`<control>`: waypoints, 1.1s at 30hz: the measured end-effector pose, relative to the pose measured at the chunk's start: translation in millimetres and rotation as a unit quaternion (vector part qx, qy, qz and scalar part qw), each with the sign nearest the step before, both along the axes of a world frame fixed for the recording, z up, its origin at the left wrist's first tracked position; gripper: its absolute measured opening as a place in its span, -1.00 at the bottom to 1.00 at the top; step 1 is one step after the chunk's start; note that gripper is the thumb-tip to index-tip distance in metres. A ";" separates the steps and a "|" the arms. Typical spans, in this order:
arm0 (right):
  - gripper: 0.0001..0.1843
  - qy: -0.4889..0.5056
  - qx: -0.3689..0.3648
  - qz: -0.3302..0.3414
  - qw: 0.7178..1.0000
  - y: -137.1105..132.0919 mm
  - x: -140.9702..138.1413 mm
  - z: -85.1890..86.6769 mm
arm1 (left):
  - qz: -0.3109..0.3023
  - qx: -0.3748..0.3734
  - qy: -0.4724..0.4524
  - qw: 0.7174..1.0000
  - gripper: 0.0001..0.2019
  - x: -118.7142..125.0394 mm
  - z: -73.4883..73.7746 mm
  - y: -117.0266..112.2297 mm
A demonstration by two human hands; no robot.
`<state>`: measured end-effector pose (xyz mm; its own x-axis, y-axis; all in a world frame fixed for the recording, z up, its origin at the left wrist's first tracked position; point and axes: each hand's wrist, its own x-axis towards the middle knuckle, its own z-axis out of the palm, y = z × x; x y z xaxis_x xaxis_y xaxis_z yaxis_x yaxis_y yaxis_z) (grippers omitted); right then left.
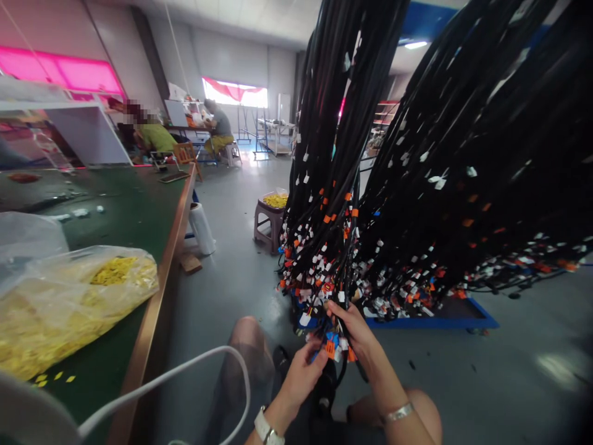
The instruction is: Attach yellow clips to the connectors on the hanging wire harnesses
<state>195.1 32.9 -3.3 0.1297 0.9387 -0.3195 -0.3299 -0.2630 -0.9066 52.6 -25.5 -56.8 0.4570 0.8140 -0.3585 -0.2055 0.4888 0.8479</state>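
Observation:
Large bundles of black wire harnesses (352,123) hang in front of me, their lower ends crowded with white and orange connectors. My right hand (354,324) is closed around the strands of one harness near its lower end. Below and to the left, my left hand (306,368) pinches at the cluster of orange, blue and white connectors (332,346) on that harness. Exactly which piece sits between the left fingertips is hidden. Both hands are above my lap, close together.
On the left, a green-topped table (134,210) carries a clear bag of small yellow pieces (92,303). A white cable (185,380) loops beside my knee. A stool (269,219) holds more yellow pieces. A blue cart base (477,318) stands under the harnesses. Two people sit working farther back.

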 end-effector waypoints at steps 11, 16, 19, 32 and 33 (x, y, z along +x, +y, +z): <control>-0.68 0.034 0.012 0.023 0.999 -2.0 -9.3 5.4 | 0.024 0.002 0.022 0.999 -0.39 -5.7 17.4 7.6; -0.72 0.042 0.021 0.057 0.997 -4.4 -3.5 6.6 | 0.065 0.077 0.073 0.992 -0.45 -13.5 12.4 18.3; -0.75 0.054 0.018 0.047 0.997 -3.9 -5.1 5.9 | 0.059 0.115 0.093 0.987 -0.50 -16.9 9.9 21.4; -0.76 0.034 0.000 0.057 0.998 -7.2 19.0 1.5 | -0.012 0.034 -0.080 0.996 -0.66 -42.6 31.9 27.4; -0.75 0.031 0.004 0.055 0.998 -7.5 21.7 0.8 | -0.017 0.029 -0.088 0.996 -0.66 -42.3 31.5 26.8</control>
<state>216.7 25.4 -2.5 0.0055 0.9485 -0.3168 -0.3546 -0.2944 -0.8875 10.3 1.3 -25.4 0.5363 0.8141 -0.2227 -0.3376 0.4488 0.8274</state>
